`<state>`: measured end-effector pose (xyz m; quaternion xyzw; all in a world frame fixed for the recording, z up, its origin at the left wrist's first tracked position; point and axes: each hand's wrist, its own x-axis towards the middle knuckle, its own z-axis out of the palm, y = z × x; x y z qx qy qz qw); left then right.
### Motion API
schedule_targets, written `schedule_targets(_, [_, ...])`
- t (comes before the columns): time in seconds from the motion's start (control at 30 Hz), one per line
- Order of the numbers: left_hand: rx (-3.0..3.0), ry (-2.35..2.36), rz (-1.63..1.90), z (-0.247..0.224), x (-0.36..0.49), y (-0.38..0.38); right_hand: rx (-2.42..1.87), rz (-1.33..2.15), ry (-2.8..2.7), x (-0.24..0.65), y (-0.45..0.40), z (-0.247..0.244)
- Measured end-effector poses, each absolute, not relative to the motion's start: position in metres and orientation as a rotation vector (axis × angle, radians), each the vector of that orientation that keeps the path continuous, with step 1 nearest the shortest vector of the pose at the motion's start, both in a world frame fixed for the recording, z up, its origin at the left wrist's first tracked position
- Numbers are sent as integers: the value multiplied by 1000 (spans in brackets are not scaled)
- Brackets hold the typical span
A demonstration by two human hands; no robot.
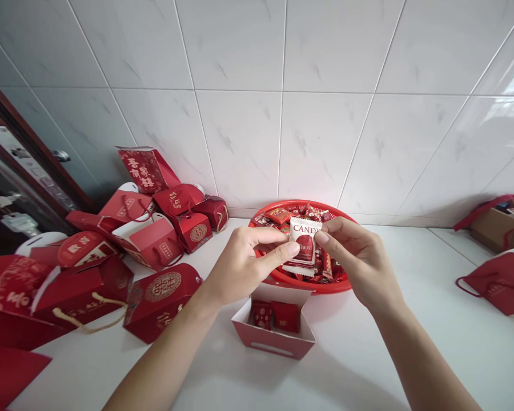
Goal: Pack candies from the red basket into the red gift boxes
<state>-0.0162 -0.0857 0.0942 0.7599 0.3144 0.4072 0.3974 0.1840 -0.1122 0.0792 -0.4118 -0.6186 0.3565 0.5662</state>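
Note:
Between my two hands is a white and red candy packet (305,260) with "CANDY" printed along its top. My left hand (246,260) pinches its left edge with thumb and forefinger, while my right hand (360,254) pinches the upper right edge. Behind the packet sits a round red plastic basket (346,283) full of wrapped sweets, partly hidden by my hands. Directly below, an open red gift box (269,345) with a white inside stands on the white surface, and a couple of red wrapped sweets (286,317) lie in it.
Several red gift boxes (163,297) with gold print and cord handles crowd the left side. At the right edge are another red box (503,282) and a brown carton (497,228). A tiled wall (240,142) rises behind; keys (19,222) hang at a dark door on the left.

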Motion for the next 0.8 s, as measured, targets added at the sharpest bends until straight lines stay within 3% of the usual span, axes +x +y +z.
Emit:
schedule_targets(0.4, [2159,878,779,111,-43,-89,-832,868,-1606,190,-122,84])
schedule_targets(0.63, [2487,953,261,124,-64,-99,-836,815,-1970,180,-141,87])
schedule_targets(0.8, [2499,973,133,119,-60,-106,-839,464,-2300,169,-148,85])
